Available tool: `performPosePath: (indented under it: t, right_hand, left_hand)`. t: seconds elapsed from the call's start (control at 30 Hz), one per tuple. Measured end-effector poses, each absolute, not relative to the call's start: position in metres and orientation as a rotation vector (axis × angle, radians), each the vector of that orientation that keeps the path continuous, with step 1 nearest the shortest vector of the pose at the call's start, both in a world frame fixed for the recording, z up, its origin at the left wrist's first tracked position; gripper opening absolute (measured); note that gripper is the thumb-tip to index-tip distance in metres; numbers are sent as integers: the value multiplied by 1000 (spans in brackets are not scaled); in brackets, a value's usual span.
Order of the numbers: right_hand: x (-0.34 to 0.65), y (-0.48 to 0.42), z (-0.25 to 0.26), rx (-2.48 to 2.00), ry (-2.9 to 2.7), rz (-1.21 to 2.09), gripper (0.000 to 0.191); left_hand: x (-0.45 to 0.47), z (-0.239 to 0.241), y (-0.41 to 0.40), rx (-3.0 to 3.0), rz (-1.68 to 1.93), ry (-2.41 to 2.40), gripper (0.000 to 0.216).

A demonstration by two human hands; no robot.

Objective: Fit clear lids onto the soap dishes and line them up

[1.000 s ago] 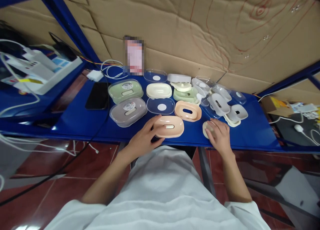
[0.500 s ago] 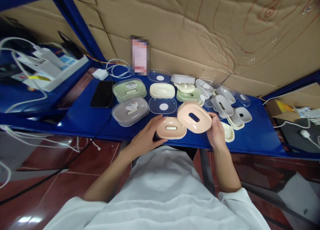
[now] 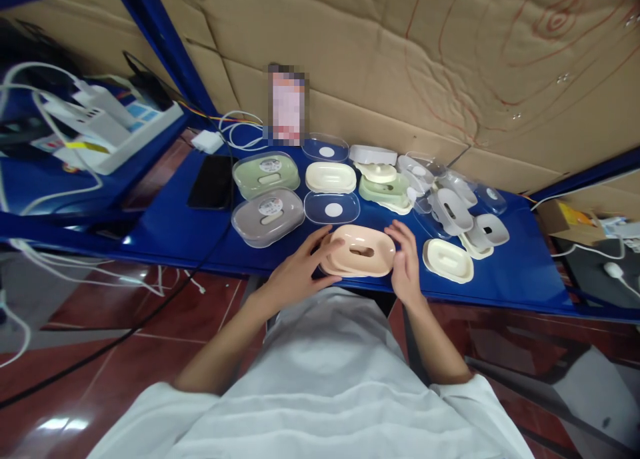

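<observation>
Left hand (image 3: 299,264) cupping peach dish (image 3: 379,252), glossy, oval, slotted, right hand (image 3: 406,267) alongside

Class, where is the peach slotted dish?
Head view, just right of centre: the peach slotted dish is between the left hand and right hand, near the table's front edge.

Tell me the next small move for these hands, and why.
Probably nudge the upper peach piece slightly left with the right hand: it appears offset, since the lower peach piece shows past its left edge, beside the left hand.
</observation>
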State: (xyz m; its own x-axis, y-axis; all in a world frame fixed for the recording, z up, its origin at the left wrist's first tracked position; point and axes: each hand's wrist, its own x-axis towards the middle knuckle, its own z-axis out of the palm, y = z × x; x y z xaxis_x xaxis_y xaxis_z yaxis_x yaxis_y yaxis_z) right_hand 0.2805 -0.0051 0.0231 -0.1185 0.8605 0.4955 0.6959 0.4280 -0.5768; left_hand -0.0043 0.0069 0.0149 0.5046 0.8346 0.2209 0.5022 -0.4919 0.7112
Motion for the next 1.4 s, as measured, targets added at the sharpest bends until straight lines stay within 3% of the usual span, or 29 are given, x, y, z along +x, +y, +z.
performPosePath:
  t: [0.1,0.2,0.4,0.7,0.87,0.93,1.1,1.2,1.3,1.4]
  right_hand:
    - [291,-17,30,-1202,-2228,241,51]
    - [308,-18,28,-1233,-2185,138,39]
    - [336,5,28,-1428,-2111,-27,39]
    - [280,73,57,-1212,-2514,97,38]
    - [256,112,71,-1038,-2603,368,27]
    - [260,110,78,-1058,-2377,540,31]
    - [278,76,77,-1271,-1426,1005,48]
    - [275,57,62,-1334,-1251,1190,47]
    - [266,41,50,-1388,-1444,1052,54]
    - [263,24,50,-1385,-1808,640,56]
  left_hand:
    - [-3,16,7,2169,760,1065,81]
    - [-2,14,7,2185,775,1073,86]
    - [-4,11,6,2280,794,1053,43]
    - [-7,12,7,2311,857,995,38]
    - [-9,11,8,2304,840,1007,43]
    - [-9,12,8,2289,859,1003,50]
    - [-8,10,8,2214,1075,1015,104]
    - [-7,8,8,2235,1059,1017,101]
    - [-8,7,8,2284,975,1003,84]
    - [-8,6,9,2297,934,1006,67]
